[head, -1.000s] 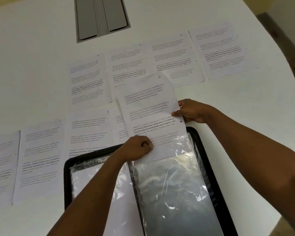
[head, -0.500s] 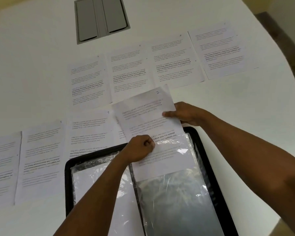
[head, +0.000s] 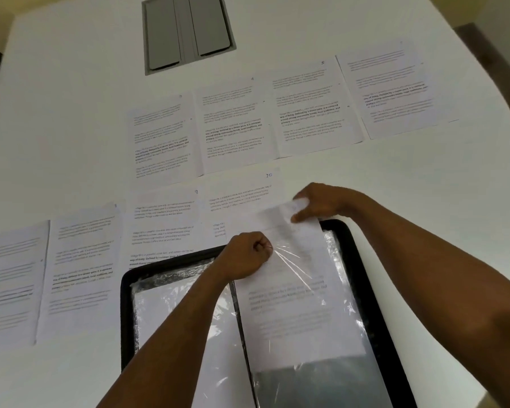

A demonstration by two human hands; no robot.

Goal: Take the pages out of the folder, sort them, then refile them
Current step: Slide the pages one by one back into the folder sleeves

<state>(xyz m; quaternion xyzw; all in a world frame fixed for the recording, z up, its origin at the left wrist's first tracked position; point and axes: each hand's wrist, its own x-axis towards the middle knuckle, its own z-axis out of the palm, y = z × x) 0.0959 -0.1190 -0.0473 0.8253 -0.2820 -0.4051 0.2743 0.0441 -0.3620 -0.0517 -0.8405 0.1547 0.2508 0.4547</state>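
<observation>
A black folder lies open on the white table, with clear plastic sleeves on both sides. A printed page sits most of the way inside the right-hand sleeve; its top end still sticks out. My left hand is a fist pinching the sleeve's top edge. My right hand grips the page's top right corner. The left sleeve holds a white sheet. Other printed pages lie flat on the table in two rows beyond the folder, among them one numbered 10 and one numbered 9.
The far row of pages runs from the middle to the right of the table. The near row runs to the left edge. A grey hatch with two lids is set into the table at the back. The table's curved edge is on the right.
The page has slid down much deeper into the right sleeve. My right hand followed it toward the folder, and my left hand stayed at the sleeve's mouth.
</observation>
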